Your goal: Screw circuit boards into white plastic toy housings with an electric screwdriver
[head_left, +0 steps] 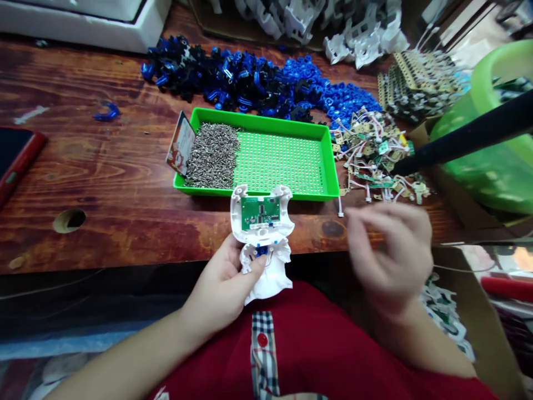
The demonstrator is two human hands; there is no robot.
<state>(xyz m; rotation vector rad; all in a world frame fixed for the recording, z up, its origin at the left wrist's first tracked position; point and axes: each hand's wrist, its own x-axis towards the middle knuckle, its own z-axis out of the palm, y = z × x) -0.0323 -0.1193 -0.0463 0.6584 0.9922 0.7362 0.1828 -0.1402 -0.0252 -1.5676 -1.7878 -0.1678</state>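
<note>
My left hand [227,283] grips a white plastic housing [266,283] over the table's front edge, thumb on its lower part beside a small blue piece [261,251]. In the upper part of the housing sits a green circuit board [261,213]. My right hand [389,250] is to the right, blurred, with thumb and index finger brought together in a pinch. Whatever may be between those fingertips is too blurred to make out. Just left of them lies a small white wire connector [340,213], part of a pile of small wired boards [378,150].
A green tray [287,194] with many small screws [213,155] and an upright card [181,145] stands ahead. Behind it are blue and black plastic parts [250,80] and white shells [300,19]. A green basket [462,139] and a dark bar [466,136] stand right.
</note>
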